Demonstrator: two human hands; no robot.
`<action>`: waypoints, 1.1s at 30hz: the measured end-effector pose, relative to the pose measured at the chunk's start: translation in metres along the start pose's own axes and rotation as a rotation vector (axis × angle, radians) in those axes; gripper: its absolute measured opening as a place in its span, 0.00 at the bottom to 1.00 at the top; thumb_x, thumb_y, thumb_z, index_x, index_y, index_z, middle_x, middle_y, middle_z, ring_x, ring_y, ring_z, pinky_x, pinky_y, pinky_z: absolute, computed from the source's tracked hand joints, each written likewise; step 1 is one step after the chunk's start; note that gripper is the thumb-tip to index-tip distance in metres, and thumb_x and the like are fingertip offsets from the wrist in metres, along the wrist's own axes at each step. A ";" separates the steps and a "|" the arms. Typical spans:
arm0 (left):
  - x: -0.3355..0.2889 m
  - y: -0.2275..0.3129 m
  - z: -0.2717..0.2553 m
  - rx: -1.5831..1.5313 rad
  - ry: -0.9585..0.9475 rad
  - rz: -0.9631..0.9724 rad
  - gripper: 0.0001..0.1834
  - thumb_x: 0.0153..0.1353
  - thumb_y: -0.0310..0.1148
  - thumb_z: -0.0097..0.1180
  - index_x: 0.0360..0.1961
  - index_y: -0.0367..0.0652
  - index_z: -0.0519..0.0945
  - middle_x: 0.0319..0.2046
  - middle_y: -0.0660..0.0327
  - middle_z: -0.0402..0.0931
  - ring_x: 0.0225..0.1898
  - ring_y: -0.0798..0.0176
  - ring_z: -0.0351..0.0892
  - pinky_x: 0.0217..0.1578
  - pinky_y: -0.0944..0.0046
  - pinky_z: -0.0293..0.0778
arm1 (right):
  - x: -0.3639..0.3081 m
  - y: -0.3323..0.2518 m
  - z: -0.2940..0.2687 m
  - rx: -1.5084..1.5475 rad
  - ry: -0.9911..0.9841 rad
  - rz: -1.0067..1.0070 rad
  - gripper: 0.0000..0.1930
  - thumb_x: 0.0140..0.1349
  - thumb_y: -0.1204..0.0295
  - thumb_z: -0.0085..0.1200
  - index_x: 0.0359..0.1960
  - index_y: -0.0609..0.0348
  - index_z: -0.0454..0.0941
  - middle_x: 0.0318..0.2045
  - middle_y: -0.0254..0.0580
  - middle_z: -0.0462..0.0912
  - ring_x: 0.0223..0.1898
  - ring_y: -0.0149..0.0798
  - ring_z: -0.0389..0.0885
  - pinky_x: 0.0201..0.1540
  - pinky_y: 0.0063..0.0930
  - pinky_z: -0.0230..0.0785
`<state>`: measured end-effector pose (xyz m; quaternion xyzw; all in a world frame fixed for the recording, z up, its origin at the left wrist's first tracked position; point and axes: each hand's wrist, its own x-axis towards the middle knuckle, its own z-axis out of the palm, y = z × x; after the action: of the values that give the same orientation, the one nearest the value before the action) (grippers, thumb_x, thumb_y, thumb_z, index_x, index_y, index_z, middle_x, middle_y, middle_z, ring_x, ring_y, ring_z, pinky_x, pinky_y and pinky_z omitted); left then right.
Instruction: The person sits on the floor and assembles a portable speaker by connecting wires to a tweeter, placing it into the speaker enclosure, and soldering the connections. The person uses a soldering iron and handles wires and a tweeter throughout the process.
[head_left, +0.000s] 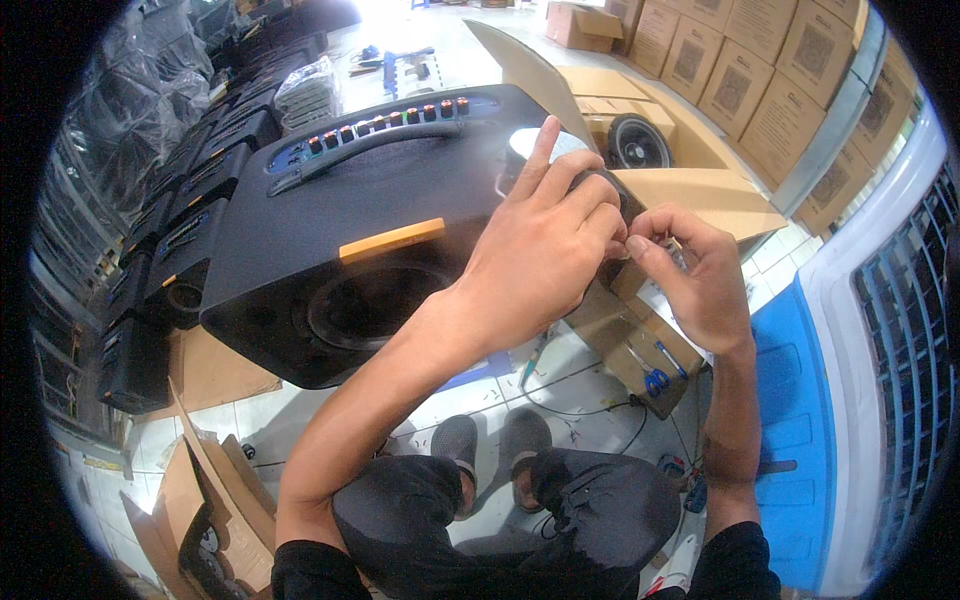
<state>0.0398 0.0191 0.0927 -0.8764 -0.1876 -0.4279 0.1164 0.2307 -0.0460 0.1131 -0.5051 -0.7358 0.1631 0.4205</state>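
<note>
A black speaker cabinet (pixel 385 195) lies in front of me, with a row of knobs (pixel 385 124), a strap handle (pixel 365 155) and a round opening (pixel 375 303) in its near side. A yellow-orange bar (pixel 392 240) rests along its edge. Over the cabinet's right end, my left hand (pixel 550 235) has its index finger stretched up and the others curled. Partly hidden behind it is a round thing with a pale top (pixel 528 148), perhaps in its grasp. Close beside it, my right hand (pixel 695 265) pinches at the left fingertips; what lies between them is too small to name.
An open carton (pixel 735 190) holding a loudspeaker driver (pixel 640 142) stands at the far right. Blue-handled scissors (pixel 655 380) lie on a cardboard box (pixel 640 345) below my right hand. More black cabinets (pixel 190 235) line the left. A blue plastic panel (pixel 795 430) stands at the right.
</note>
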 end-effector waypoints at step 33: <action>0.002 0.005 0.002 0.152 -0.062 0.021 0.06 0.52 0.29 0.63 0.32 0.42 0.81 0.35 0.62 0.79 0.56 0.58 0.77 0.75 0.33 0.44 | -0.009 0.027 0.002 -0.062 0.129 -0.387 0.25 0.51 0.77 0.70 0.54 0.60 0.80 0.48 0.44 0.84 0.50 0.44 0.82 0.53 0.33 0.73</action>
<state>0.0445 0.0154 0.0926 -0.8797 -0.2138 -0.3840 0.1812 0.2462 -0.0421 0.0896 -0.3765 -0.7953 0.0238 0.4745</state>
